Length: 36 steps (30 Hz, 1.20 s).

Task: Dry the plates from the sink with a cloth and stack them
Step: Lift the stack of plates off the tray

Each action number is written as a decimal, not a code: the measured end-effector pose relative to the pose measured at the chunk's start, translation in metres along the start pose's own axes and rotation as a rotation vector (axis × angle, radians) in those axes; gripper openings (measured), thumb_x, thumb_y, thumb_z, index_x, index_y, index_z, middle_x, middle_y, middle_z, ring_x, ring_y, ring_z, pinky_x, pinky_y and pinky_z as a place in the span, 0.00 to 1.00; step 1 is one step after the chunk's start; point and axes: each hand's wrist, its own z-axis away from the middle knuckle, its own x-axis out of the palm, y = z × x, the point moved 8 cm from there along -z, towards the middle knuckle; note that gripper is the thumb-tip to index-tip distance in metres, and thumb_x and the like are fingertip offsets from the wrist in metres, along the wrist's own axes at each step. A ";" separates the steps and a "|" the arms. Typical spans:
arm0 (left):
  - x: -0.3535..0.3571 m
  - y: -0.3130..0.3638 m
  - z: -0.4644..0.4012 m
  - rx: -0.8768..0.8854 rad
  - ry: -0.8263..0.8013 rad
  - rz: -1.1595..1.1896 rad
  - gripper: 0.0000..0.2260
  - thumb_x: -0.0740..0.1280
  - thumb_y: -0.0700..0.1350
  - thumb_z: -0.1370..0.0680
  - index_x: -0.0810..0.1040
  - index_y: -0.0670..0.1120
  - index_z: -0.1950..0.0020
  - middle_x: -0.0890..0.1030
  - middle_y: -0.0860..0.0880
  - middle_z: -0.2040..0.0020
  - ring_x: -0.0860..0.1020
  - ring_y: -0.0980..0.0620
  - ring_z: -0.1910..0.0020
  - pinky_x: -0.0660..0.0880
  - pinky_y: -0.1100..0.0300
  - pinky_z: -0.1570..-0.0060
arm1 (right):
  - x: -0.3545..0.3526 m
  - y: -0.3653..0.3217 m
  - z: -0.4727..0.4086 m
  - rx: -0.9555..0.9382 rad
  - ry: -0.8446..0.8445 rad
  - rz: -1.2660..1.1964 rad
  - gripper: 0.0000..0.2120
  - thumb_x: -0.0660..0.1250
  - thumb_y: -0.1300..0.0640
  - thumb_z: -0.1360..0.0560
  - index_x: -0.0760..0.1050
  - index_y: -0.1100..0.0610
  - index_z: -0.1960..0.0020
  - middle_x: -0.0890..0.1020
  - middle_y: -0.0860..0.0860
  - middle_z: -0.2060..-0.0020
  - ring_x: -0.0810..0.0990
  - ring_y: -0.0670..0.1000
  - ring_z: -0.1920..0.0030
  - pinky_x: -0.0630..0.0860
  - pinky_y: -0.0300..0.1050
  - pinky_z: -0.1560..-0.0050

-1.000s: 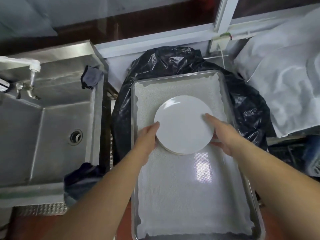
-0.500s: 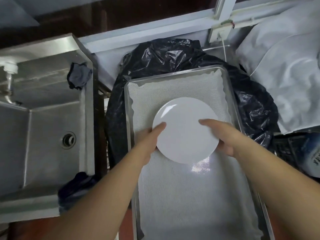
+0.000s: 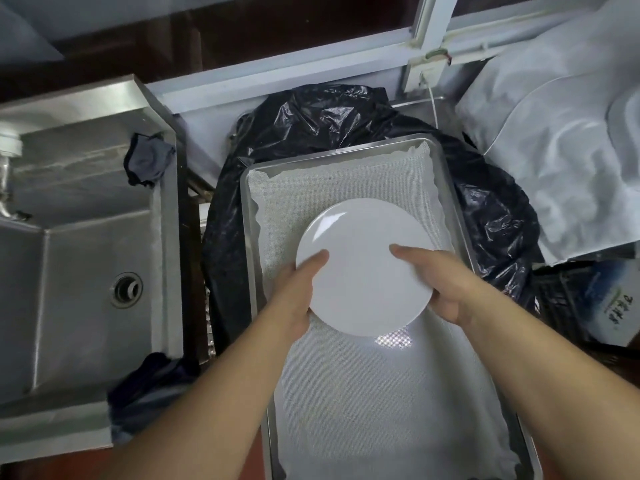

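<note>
One white plate (image 3: 363,265) is in view, held over the tray (image 3: 450,188) by two hands. The left hand (image 3: 294,296) grasps the plate's left rim, thumb lying on the upper face and the remaining fingers hidden beneath. The right hand (image 3: 446,285) grasps the right rim likewise, thumb on top pointing toward the centre, fingers curled under the edge. Whether further plates sit below this one cannot be told; the plate covers that area. One rectangular metal tray is present, lined with one white mesh sheet (image 3: 381,393) that covers its floor and shows a bright reflection just below the plate. One stainless steel sink (image 3: 86,306) stands to the left of the tray, with one round drain (image 3: 126,289) in its basin. Two dark cloths are counted: one (image 3: 147,162) draped at the sink's far right corner, one (image 3: 152,386) bunched at its near right corner. One black plastic bag (image 3: 329,123) lies behind and around the tray's far end. One white plastic covering (image 3: 561,150) occupies the upper right. At the right edge one pack (image 3: 616,306) carries printed characters, too blurred to read. No other writing or brand marks are legible.
</note>
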 end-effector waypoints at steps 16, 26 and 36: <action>-0.012 -0.052 0.102 0.034 -0.044 0.067 0.21 0.76 0.52 0.23 0.78 0.49 0.32 0.88 0.49 0.45 0.85 0.45 0.44 0.81 0.45 0.40 | -0.008 0.042 0.102 -0.040 -0.005 -0.072 0.18 0.78 0.59 0.27 0.83 0.65 0.40 0.89 0.60 0.47 0.89 0.61 0.50 0.83 0.56 0.47; -0.030 -0.107 0.209 0.139 0.144 0.301 0.20 0.75 0.52 0.22 0.80 0.45 0.33 0.88 0.45 0.44 0.85 0.41 0.43 0.79 0.40 0.36 | 0.002 0.054 0.154 -0.036 -0.230 0.164 0.26 0.82 0.56 0.32 0.82 0.63 0.37 0.89 0.59 0.47 0.89 0.62 0.49 0.85 0.58 0.52; -0.106 -0.192 0.321 0.241 0.416 0.581 0.16 0.74 0.52 0.22 0.84 0.44 0.39 0.89 0.46 0.48 0.86 0.43 0.46 0.82 0.49 0.45 | 0.088 0.111 0.228 -0.016 -0.489 0.520 0.21 0.80 0.56 0.28 0.81 0.60 0.38 0.89 0.58 0.49 0.89 0.63 0.51 0.83 0.67 0.45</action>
